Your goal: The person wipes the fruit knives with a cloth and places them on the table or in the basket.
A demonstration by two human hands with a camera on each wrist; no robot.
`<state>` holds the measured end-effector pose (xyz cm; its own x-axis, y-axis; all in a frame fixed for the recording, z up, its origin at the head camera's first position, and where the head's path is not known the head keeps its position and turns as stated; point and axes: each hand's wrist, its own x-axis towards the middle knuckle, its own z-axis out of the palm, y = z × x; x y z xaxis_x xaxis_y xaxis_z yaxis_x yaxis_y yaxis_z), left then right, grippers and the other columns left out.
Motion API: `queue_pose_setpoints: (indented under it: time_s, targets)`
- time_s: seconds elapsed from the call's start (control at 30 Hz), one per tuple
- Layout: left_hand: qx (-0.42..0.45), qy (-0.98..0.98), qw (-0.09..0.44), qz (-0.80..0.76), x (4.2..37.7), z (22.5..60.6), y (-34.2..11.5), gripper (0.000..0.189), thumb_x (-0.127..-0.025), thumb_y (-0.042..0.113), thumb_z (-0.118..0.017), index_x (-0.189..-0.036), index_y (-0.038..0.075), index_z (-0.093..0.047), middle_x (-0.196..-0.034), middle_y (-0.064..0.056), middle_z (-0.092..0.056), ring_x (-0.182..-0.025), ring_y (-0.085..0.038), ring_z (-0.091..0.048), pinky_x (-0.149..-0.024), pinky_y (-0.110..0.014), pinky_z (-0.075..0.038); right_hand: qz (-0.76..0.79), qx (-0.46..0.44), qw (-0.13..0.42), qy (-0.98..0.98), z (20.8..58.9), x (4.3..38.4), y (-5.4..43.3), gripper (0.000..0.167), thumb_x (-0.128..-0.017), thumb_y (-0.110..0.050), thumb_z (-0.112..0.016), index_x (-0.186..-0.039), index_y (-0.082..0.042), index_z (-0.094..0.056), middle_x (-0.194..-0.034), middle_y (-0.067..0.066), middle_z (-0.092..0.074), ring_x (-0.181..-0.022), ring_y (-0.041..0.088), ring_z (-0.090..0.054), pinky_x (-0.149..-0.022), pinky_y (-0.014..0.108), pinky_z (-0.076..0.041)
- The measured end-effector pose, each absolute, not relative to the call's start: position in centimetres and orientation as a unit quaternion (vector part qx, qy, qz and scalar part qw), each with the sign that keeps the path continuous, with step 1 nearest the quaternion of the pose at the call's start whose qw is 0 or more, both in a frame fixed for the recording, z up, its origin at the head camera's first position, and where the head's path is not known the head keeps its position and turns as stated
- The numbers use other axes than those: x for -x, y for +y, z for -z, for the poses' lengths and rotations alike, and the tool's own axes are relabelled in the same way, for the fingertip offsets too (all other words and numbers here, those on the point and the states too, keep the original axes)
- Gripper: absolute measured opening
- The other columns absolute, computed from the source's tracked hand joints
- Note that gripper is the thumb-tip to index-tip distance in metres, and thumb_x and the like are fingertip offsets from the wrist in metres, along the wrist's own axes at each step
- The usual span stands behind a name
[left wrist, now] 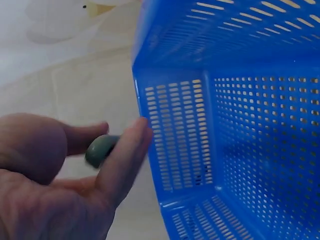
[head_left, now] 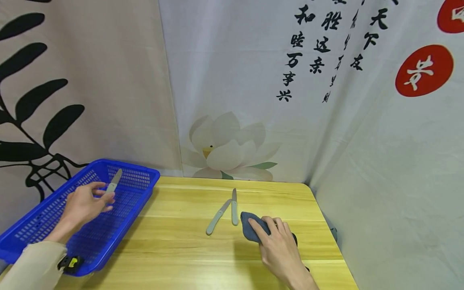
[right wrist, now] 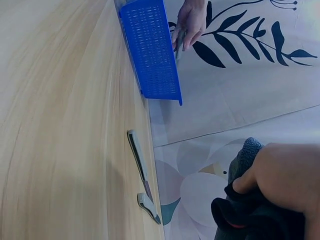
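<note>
My left hand (head_left: 82,204) pinches a small knife (head_left: 112,187) by its grey-green handle, blade pointing up and away, over the blue plastic basket (head_left: 152,174). In the left wrist view the rounded handle end (left wrist: 99,150) shows between thumb and fingers, beside the basket's rim. My right hand (head_left: 280,247) grips a dark grey-blue cloth (head_left: 249,228) above the right part of the table; the right wrist view shows the cloth (right wrist: 245,157) bunched under the thumb. Two similar knives lie left of the cloth, one slanted (head_left: 218,217), the other nearly straight (head_left: 234,208), their blades close together.
The light wooden table (head_left: 174,257) carries the basket along its left side. A printed fabric curtain (head_left: 232,80) with a lotus and black characters hangs behind the table, and more pale fabric (head_left: 398,181) hangs along the right edge.
</note>
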<state>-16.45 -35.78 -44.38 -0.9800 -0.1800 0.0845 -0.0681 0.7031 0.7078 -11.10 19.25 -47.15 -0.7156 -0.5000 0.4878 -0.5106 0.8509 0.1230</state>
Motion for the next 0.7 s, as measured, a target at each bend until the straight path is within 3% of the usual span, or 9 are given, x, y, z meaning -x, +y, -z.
queue_pose_setpoints:
  time_s: [0.1, 0.2, 0.27, 0.47, 0.7]
  targets:
    - [-0.063, -0.931, 0.04, 0.358, 16.8, 44.3, -36.1, 0.076, -0.119, 0.03, -0.058, -0.163, -0.025, -0.03, -0.145, -0.052, -0.058, -0.106, -0.053, -0.082, -0.083, -0.052, -0.071, -0.01, -0.271, 0.254, -0.929, 47.2, 11.1, 19.3, 0.071, -0.082, -0.007, -0.086, -0.148, -0.026, -0.072, -0.131, 0.01, -0.073, -0.111, 0.03, -0.066, -0.09, 0.044, -0.055]
    - [-0.045, -0.945, 0.009, 0.323, 16.9, 44.0, -36.1, 0.089, -0.119, 0.052, -0.052, -0.166, -0.02, -0.028, -0.154, -0.05, -0.052, -0.131, -0.066, -0.066, -0.1, -0.072, -0.061, -0.009, -0.271, 0.252, -0.929, 47.3, 11.2, 19.3, 0.071, -0.081, -0.007, -0.086, -0.148, -0.026, -0.072, -0.131, 0.01, -0.073, -0.112, 0.03, -0.067, -0.09, 0.044, -0.055]
    - [-0.033, -0.952, -0.006, 0.304, 17.0, 43.8, -35.7, 0.094, -0.117, 0.06, -0.051, -0.168, -0.017, -0.031, -0.16, -0.048, -0.048, -0.142, -0.071, -0.053, -0.104, -0.08, -0.054, -0.01, -0.27, 0.252, -0.929, 47.4, 11.1, 19.4, 0.07, -0.081, -0.007, -0.085, -0.148, -0.026, -0.072, -0.131, 0.01, -0.074, -0.111, 0.03, -0.067, -0.09, 0.044, -0.055]
    - [0.004, -0.959, -0.042, 0.279, 17.0, 42.7, -32.5, 0.103, -0.11, 0.072, -0.057, -0.173, -0.006, -0.031, -0.172, -0.048, -0.03, -0.15, -0.075, -0.036, -0.108, -0.089, -0.043, -0.021, -0.26, 0.252, -0.932, 47.8, 11.0, 19.9, 0.071, -0.081, -0.007, -0.086, -0.148, -0.026, -0.072, -0.131, 0.009, -0.073, -0.111, 0.03, -0.067, -0.091, 0.044, -0.056]
    - [0.087, -0.951, 0.003, 0.295, 17.3, 42.1, -26.1, 0.1, -0.106, 0.063, -0.073, -0.175, 0.001, -0.035, -0.177, -0.04, -0.031, -0.159, -0.068, -0.033, -0.12, -0.088, -0.034, -0.049, -0.251, 0.266, -0.929, 48.7, 10.8, 20.7, 0.072, -0.082, -0.007, -0.089, -0.149, -0.026, -0.072, -0.131, 0.009, -0.074, -0.112, 0.028, -0.068, -0.094, 0.047, -0.059]
